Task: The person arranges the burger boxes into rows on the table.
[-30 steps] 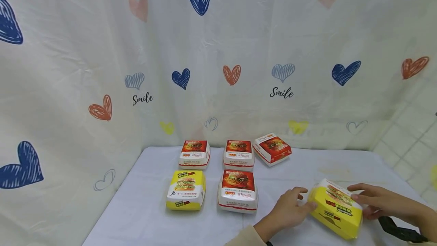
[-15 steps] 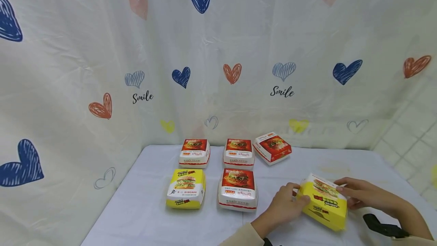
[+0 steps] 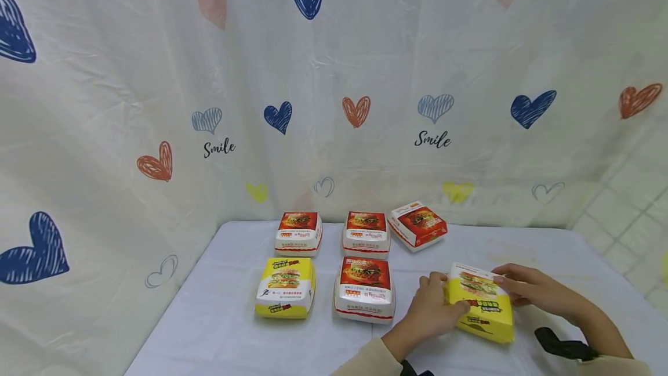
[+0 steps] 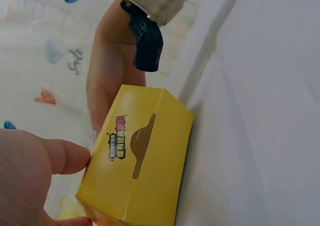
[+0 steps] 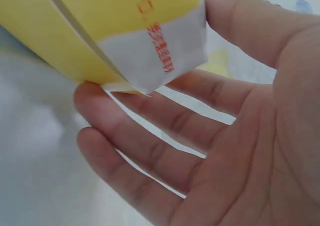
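Observation:
A yellow and white burger box (image 3: 482, 306) is held between both hands at the right of the table in the head view. My left hand (image 3: 430, 309) grips its left side, thumb on the near face. The right hand (image 3: 540, 292) holds the far right corner, thumb on top. In the left wrist view the yellow box (image 4: 135, 146) shows its slotted side, and the left thumb (image 4: 72, 156) touches its edge. Seen from the right wrist, fingers (image 5: 95, 106) reach under the box's corner (image 5: 165, 51).
A second yellow burger box (image 3: 285, 288) lies front left, beside a red and white box (image 3: 364, 289). Behind them stand more red and white boxes, one (image 3: 298, 233) left, one (image 3: 366, 234) in the middle, and a turned one (image 3: 418, 225). A heart-print curtain (image 3: 323, 74) hangs behind the table.
Both hands have carried the yellow burger box leftward, turning it so its front faces me more squarely. The other boxes have stayed in place.

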Demonstrator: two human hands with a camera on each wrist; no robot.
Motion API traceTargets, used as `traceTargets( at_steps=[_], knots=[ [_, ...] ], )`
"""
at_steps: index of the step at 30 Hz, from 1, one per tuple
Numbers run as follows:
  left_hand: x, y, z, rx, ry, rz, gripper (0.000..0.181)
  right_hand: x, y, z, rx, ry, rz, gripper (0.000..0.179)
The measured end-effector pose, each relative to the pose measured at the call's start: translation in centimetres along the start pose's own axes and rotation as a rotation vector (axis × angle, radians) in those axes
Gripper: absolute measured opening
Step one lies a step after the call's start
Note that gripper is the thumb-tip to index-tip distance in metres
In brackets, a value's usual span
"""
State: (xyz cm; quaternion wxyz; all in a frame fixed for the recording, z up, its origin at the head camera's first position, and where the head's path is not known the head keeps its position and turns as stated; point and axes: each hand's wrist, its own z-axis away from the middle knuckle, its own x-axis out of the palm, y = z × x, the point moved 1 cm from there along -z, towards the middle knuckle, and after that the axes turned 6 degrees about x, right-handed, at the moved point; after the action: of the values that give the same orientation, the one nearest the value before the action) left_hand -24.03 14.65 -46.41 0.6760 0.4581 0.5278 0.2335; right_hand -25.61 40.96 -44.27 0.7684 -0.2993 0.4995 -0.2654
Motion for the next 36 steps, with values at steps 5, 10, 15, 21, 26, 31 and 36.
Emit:
traceTargets(
  at_steps=[5, 10, 15, 21, 26, 31, 36],
  knots=[
    [-0.3, 0.0, 0.0, 0.002, 0.004, -0.048, 0.058, 0.7, -0.4, -0.6, -0.02, 0.0, -0.039, 0.053],
    [-0.5, -0.2, -0.2, 0.004, -0.008, -0.047, 0.058, 1.2, -0.8, -0.9, -0.016, 0.004, -0.054, 0.053],
    [-0.8, -0.7, -0.6, 0.034, -0.023, -0.034, 0.055, 1.6, -1.2, -1.0, 0.007, 0.015, -0.036, 0.054],
    [-0.9, -0.9, -0.8, 0.027, -0.003, -0.036, 0.049, 1.6, -1.6, -0.9, 0.023, 0.005, -0.01, 0.053],
    [-1.0, -1.1, -1.0, 0.028, 0.023, -0.032, 0.044, 1.4, -1.9, -0.8, 0.011, -0.022, -0.005, 0.052],
    [-1.2, -1.3, -1.2, 0.048, 0.039, -0.031, 0.04, 1.3, -1.8, -0.7, 0.01, -0.045, 0.013, 0.05],
    [-1.2, -1.3, -1.1, 0.049, 0.064, -0.028, 0.036, 1.0, -1.6, -0.3, -0.019, -0.08, 0.026, 0.047]
  ],
)
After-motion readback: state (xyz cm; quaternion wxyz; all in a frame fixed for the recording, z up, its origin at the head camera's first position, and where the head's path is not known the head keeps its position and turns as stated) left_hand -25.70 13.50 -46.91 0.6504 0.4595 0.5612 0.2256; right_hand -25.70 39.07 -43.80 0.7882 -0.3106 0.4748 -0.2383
